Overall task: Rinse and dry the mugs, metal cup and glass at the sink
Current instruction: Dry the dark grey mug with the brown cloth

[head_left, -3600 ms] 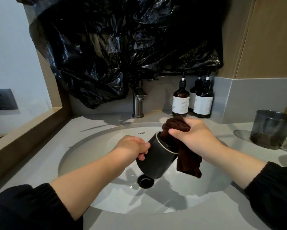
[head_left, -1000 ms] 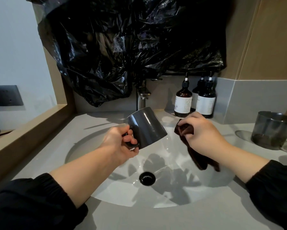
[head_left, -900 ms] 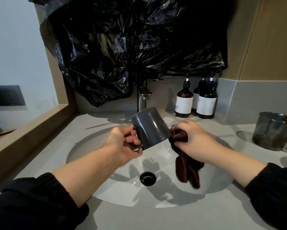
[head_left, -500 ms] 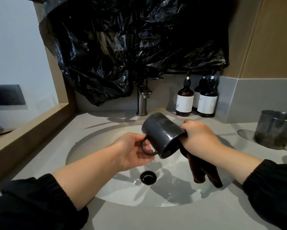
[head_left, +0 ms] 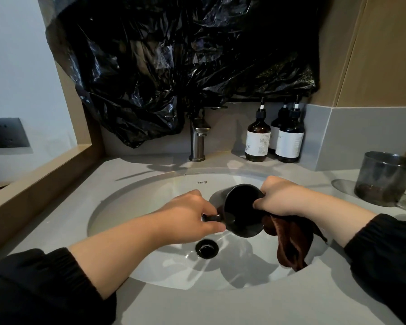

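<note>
Between the fingers (head_left: 210,227) the mug (head_left: 240,215) now sits lower; left hand (head_left: 185,216) pinches its handle, right hand (head_left: 282,198) grips cloth (head_left: 293,242) against it, so drying continues.

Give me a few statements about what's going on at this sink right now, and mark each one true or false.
1. The left hand holds the dark mug by its handle. True.
2. Water is running from the faucet. False: no stream shows at the faucet.
3. The right hand holds a brown cloth against the mug. True.
4. The mug stands upright on the counter. False: it is held tilted over the basin.
5. The pump bottles stand left of the faucet. False: they stand to its right, against the back wall.
</note>
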The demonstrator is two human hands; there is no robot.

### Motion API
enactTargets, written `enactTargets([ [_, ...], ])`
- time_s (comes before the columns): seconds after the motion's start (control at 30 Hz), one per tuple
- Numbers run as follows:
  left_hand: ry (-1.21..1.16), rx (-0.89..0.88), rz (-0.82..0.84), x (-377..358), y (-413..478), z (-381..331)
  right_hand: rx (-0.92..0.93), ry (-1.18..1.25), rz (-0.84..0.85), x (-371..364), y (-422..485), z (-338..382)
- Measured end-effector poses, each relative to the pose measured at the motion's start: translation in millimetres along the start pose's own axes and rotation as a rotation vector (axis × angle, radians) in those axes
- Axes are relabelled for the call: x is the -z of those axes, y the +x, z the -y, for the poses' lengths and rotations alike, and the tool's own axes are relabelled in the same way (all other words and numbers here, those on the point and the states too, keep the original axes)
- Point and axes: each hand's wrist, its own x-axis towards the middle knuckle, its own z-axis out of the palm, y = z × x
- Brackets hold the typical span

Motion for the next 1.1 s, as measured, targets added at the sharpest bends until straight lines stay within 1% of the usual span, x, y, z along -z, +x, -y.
enactTargets([
  [0.1,0.030,-0.001,0.017,0,0,-1,0.001,0.012,-0.016,2,1,0],
  [0.23,-0.143,0.003,0.097,-2,1,4,-0.008,0.037,-0.030,1,4,-3],
  [0.3,-0.245,0.028,0.034,-4,4,4,-0.013,0.096,-0.027,-1,5,-4],
  [0.4,-0.429,0.104,-0.095,-4,9,4,-0.046,0.339,-0.020,1,7,-9],
  [0.47,-0.527,0.154,-0.141,-3,11,6,-0.070,0.516,-0.051,4,5,-13],
  [0.57,-0.540,0.196,-0.187,-3,11,7,-0.091,0.850,-0.122,13,1,-15],
  [0.63,-0.556,0.202,-0.201,-3,11,7,-0.082,1.073,-0.102,17,-1,-15],
  [0.7,-0.560,0.206,-0.206,-4,12,5,-0.025,1.165,-0.107,20,-4,-13],
  [0.73,-0.555,0.208,-0.209,-4,12,4,0.020,1.152,-0.135,21,-6,-10],
  [0.77,-0.554,0.207,-0.214,-4,12,3,0.074,1.090,-0.180,20,-8,-7],
  [0.83,-0.551,0.183,-0.227,-4,10,1,0.185,0.834,-0.303,18,-16,2],
  [0.9,-0.530,0.118,-0.252,-5,7,-3,0.331,0.545,-0.409,10,-24,13],
  [0.93,-0.524,0.075,-0.270,-5,5,-5,0.415,0.433,-0.411,6,-26,17],
  [1.0,-0.531,-0.005,-0.305,-7,3,-7,0.539,0.249,-0.342,-3,-25,22],
  [1.03,-0.525,-0.031,-0.317,-8,3,-7,0.553,0.198,-0.283,-6,-23,23],
  [1.1,-0.493,-0.049,-0.325,-10,3,-5,0.528,0.185,-0.135,-7,-21,25],
])
